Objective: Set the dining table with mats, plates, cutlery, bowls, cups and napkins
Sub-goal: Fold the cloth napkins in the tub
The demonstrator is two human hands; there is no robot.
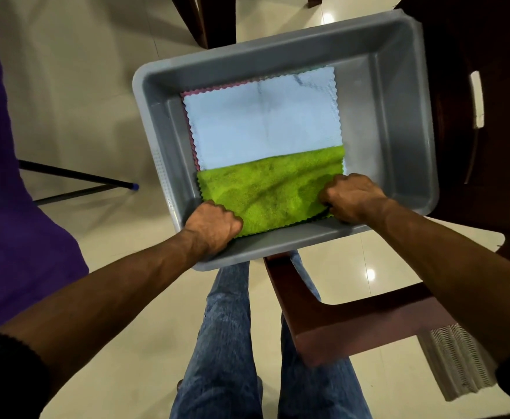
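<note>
A grey plastic tub (399, 122) sits in front of me, resting on a brown stool. Inside it lies a folded green cloth napkin (272, 192) at the near side, on top of a pale blue napkin (263, 125). A pink napkin edge (187, 116) shows under the blue one. My left hand (213, 226) pinches the green napkin's near left corner with curled fingers. My right hand (353, 198) grips the napkin's near right edge, knuckles up.
A dark wooden table or chair (489, 116) stands at the right. The brown stool (353, 322) is under the tub. Dark chair legs (214, 19) rise at the top. A thin black pole (78, 176) lies on the tiled floor at left. My jeans-clad legs are below.
</note>
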